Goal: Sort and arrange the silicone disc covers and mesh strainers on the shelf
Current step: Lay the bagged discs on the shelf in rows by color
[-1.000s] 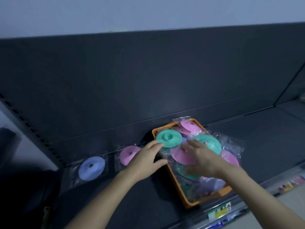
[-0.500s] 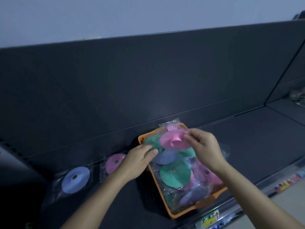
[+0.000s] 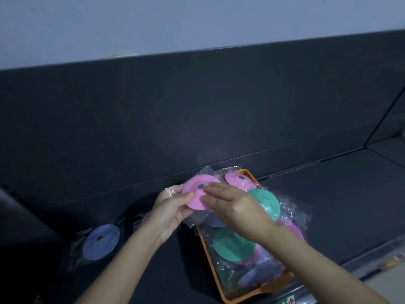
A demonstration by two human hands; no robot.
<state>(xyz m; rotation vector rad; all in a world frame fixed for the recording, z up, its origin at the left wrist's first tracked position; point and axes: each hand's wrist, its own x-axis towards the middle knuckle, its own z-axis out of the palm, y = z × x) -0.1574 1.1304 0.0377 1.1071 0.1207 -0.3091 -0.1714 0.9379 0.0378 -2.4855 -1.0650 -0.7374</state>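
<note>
A pink silicone disc cover (image 3: 198,189) in a clear plastic bag is held up between both hands, just left of the orange basket (image 3: 209,262). My left hand (image 3: 173,210) grips the disc's left edge and its bag from below. My right hand (image 3: 233,207) lies over the disc's right side, fingers stretched across it, thumb hidden. The basket holds several bagged discs: green ones (image 3: 232,244), pink ones (image 3: 237,181) and blue ones. A blue disc (image 3: 100,241) lies flat on the dark shelf (image 3: 328,194) at the left, and a pink one (image 3: 145,217) peeks out behind my left wrist.
The shelf's dark back panel (image 3: 197,106) rises right behind the basket. A shelf divider (image 3: 385,119) stands at the far right. Price labels (image 3: 392,263) run along the shelf's front edge.
The pink disc has come out of the basket and moved left. My left hand left the basket rim and now grips the disc together with my right hand.
</note>
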